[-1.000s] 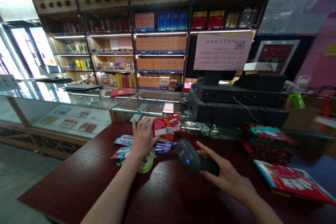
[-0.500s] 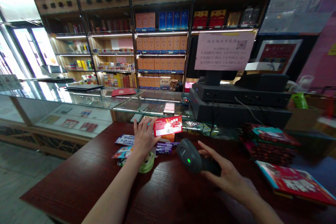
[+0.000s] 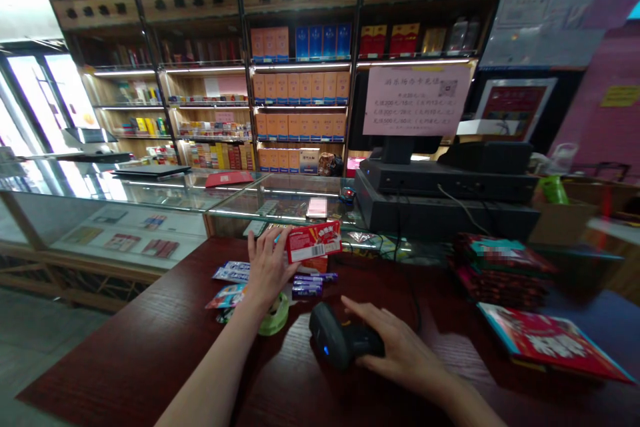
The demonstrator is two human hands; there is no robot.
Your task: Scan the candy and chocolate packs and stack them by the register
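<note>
So your left hand (image 3: 267, 270) has the red box (image 3: 314, 243) pinched by its left end; the box is tipped up with the barcode side towards you, long axis running left to right and climbing a bit at the right end; your right hand (image 3: 397, 347) is wrapped round the handle of the scanner (image 3: 330, 337), index finger sticking out loose; the box sits ahead of the scanner, farther from you and just a touch left, with the purple sticks (image 3: 307, 285) lying between them; left hand's obviously the nearer one, right's lower and closer to your body; can't tell if the scanner is touching the table (image 3: 130, 340) tbh.
</note>
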